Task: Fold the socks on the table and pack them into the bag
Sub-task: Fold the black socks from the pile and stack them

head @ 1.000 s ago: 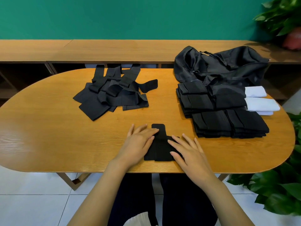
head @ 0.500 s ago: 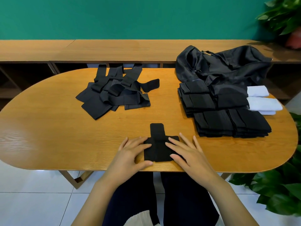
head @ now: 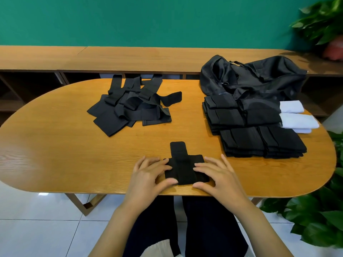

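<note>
ok so I'm looking down at the black sock [head: 185, 169] that's lying right at the near edge of the tabletop [head: 55, 154], about midway along it. It's sitting as a wide flat block with one narrow end poking out toward the far edge.

Left grip [head: 148, 175] is lying open on the sock's left side, with its spread fingers touching the fabric and the thumb sitting down at the near edge of it. Right grip [head: 220, 175] is doing the mirror thing on the right side: open, fingertips resting on the cloth, thumb low by the near edge. Neither one is closing round anything as far as I'm seeing, just lying flat on the sock.

The loose pile of unfolded socks [head: 130, 108] is lying toward the far edge, left of the middle, well apart from the grips. Over at the right end the folded black stacks [head: 259, 141] are sitting in two rows, with some white folded socks [head: 297, 119] touching their right side. The black bag [head: 250, 78] is slumping at the far right, just behind those stacks and touching them.
</note>
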